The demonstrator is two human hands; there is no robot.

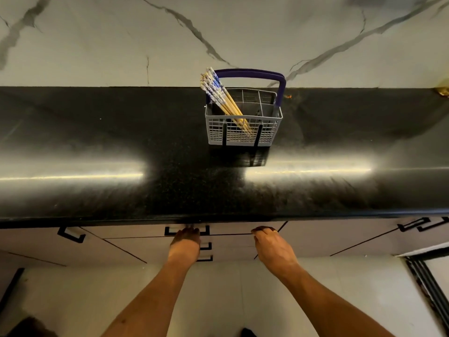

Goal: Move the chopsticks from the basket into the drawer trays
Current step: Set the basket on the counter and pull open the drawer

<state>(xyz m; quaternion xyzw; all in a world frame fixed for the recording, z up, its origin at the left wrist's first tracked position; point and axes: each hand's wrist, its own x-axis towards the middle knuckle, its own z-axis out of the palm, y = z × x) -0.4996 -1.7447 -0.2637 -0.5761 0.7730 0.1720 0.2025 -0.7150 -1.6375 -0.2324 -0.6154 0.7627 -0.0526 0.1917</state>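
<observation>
A grey wire basket (244, 132) with a purple handle stands on the black counter. Several wooden chopsticks (220, 96) with blue-and-white tops lean to the left in it. Below the counter edge, my left hand (185, 244) curls its fingers on the black handle (170, 231) of the top drawer. My right hand (272, 246) is at the top edge of the same drawer front (230, 230), fingers curled over it. The drawer is closed and its trays are hidden.
The black counter (170, 186) is glossy, with a marble wall behind it. More drawer handles (206, 246) sit below the top one, and cabinet doors with black handles (71, 235) flank the drawers. Pale floor lies beneath.
</observation>
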